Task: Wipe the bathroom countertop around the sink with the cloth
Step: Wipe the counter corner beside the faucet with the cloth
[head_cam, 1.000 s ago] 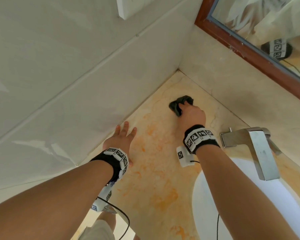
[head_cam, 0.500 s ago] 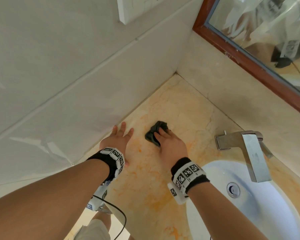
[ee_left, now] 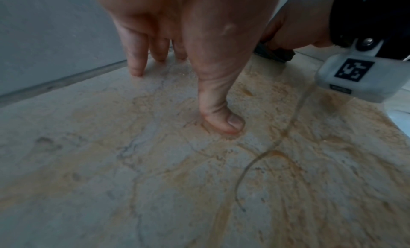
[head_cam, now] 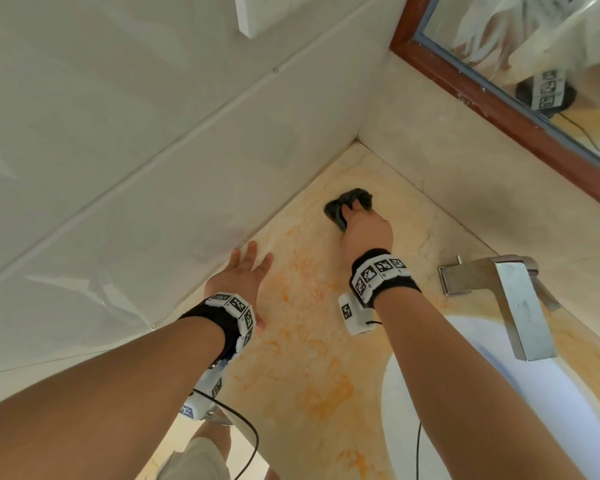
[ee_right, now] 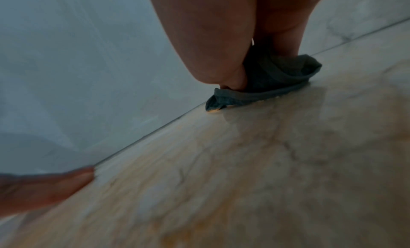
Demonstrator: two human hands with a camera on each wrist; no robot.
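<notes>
A small dark cloth lies bunched on the orange-veined marble countertop, near the back corner where the two walls meet. My right hand grips it and presses it down; in the right wrist view the thumb and fingers dig into the cloth beside the wall joint. My left hand rests flat on the counter by the left wall, fingers straight. In the left wrist view its thumb presses the stone, and the cloth shows beyond it.
The white sink basin lies at the right, with a square metal faucet over it. A wood-framed mirror hangs on the back wall. Pale tiled wall bounds the counter on the left. Cables trail from both wrists.
My right hand drew the cloth toward the front beside the left hand, then pushed it back toward the corner. The left hand stayed planted on the counter.
</notes>
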